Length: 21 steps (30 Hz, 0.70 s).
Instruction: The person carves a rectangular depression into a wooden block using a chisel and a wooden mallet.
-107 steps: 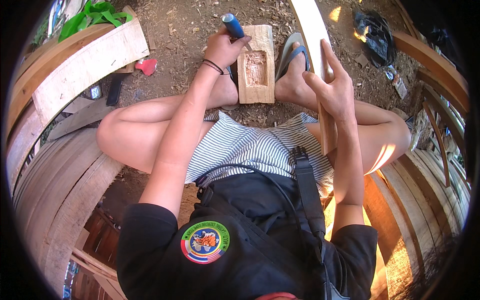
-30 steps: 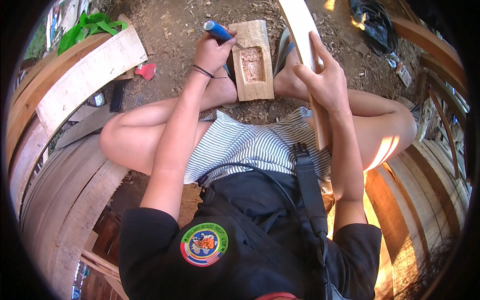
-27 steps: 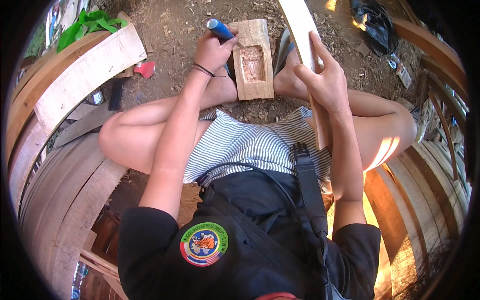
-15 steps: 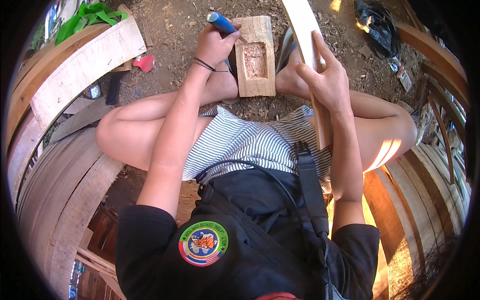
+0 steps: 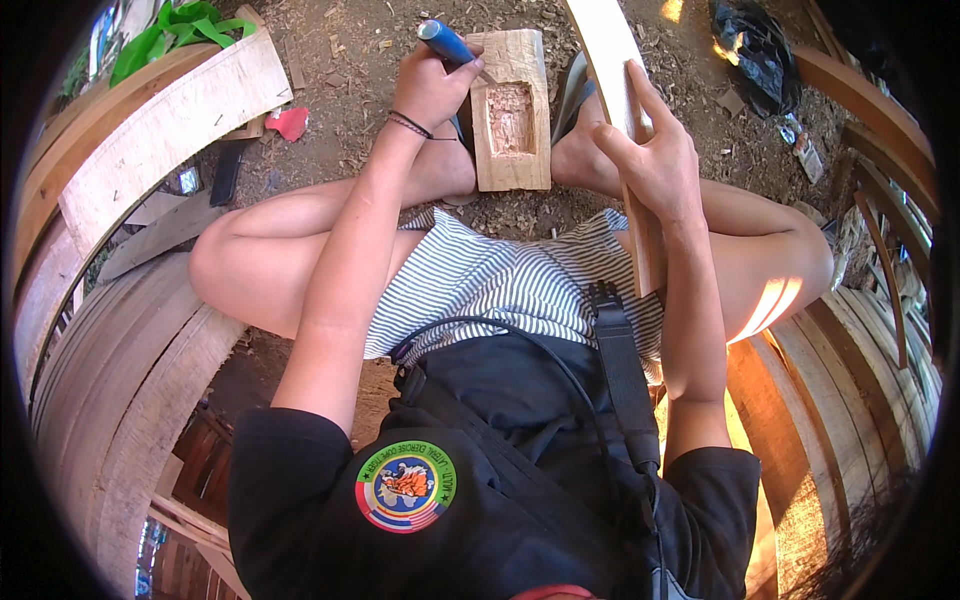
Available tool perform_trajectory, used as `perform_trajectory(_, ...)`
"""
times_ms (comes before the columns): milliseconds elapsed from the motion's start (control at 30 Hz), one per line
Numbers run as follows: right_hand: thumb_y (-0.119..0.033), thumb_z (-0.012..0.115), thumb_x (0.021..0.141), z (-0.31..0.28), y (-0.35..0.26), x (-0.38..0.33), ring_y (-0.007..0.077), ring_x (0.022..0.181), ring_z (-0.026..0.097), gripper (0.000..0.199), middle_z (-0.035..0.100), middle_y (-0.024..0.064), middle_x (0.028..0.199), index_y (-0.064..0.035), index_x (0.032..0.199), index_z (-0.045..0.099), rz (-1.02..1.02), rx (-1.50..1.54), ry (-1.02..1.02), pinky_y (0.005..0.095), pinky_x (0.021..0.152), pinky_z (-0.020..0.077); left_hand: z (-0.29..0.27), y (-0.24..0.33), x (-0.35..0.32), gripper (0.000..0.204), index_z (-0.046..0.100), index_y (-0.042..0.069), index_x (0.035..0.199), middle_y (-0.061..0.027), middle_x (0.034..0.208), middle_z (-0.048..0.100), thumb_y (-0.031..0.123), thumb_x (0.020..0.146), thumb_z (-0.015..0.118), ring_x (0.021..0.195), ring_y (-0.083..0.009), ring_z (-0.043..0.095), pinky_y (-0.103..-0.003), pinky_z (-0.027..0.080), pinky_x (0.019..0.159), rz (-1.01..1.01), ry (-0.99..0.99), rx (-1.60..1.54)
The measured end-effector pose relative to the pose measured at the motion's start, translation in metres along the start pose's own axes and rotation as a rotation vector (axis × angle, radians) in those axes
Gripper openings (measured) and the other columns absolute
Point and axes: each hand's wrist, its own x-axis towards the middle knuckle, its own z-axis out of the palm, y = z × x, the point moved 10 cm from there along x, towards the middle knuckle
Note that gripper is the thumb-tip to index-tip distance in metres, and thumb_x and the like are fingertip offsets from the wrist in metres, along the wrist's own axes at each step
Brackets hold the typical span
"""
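My left hand (image 5: 430,92) is closed around the blue handle of a chisel (image 5: 443,42). The blade runs toward the upper left edge of a pale wooden block (image 5: 510,58), and its tip is hard to make out. A rough rectangular hollow (image 5: 512,120) is cut into the block's top face. The block lies on the ground between my feet. My right hand (image 5: 655,165) grips a long wooden plank (image 5: 608,50) from its right side, thumb on top and index finger stretched along it. The plank's near end rests against my shorts.
Wood chips litter the dirt floor. A black plastic bag (image 5: 757,60) lies at the far right and a red scrap (image 5: 288,124) at the left. Boards (image 5: 180,120) flank my left side, with green cloth (image 5: 175,38) beyond; more planks (image 5: 850,380) lie to the right.
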Motion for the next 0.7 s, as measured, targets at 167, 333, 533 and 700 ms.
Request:
perform_trajectory(167, -0.042, 0.07, 0.069, 0.0011, 0.0002, 0.0002, 0.0373, 0.107, 0.068, 0.089, 0.067, 0.0268, 0.118, -0.0077, 0.147, 0.047, -0.004, -0.032, -0.008, 0.0439, 0.096, 0.0513, 0.0015, 0.0007, -0.0003, 0.02, 0.073, 0.006, 0.101, -0.008, 0.1, 0.075, 0.018, 0.085, 0.074, 0.096, -0.0218, 0.072, -0.033, 0.055, 0.085, -0.01, -0.024, -0.023)
perform_trajectory(333, -0.042, 0.07, 0.069, 0.0017, -0.0004, -0.0009, 0.0365, 0.106, 0.069, 0.088, 0.067, 0.0267, 0.118, -0.0078, 0.147, 0.047, -0.011, -0.034, -0.003, 0.0434, 0.095, 0.0519, 0.0015, 0.002, -0.0011, 0.02, 0.073, 0.006, 0.101, -0.0083, 0.1, 0.075, 0.018, 0.085, 0.074, 0.095, -0.0224, 0.071, -0.033, 0.054, 0.085, -0.004, -0.018, -0.032)
perform_trajectory(533, -0.042, 0.069, 0.07, 0.0016, -0.0017, -0.0006, 0.0362, 0.105, 0.069, 0.088, 0.067, 0.0268, 0.118, -0.0077, 0.147, 0.047, -0.001, -0.043, -0.013, 0.0435, 0.094, 0.0526, -0.0032, -0.0014, 0.0007, 0.021, 0.075, 0.007, 0.1, -0.0124, 0.094, 0.075, 0.02, 0.084, 0.075, 0.09, -0.0262, 0.073, -0.035, 0.057, 0.081, 0.055, 0.032, -0.035)
perform_trajectory(700, -0.042, 0.069, 0.07, 0.0029, -0.0005, -0.0004, 0.0364, 0.105, 0.069, 0.087, 0.067, 0.0271, 0.118, -0.0076, 0.147, 0.048, -0.013, -0.053, -0.007, 0.0438, 0.094, 0.053, -0.0043, 0.0002, 0.001, 0.021, 0.075, 0.008, 0.1, -0.0114, 0.095, 0.075, 0.021, 0.084, 0.075, 0.09, -0.0263, 0.073, -0.036, 0.057, 0.081, 0.073, 0.046, 0.007)
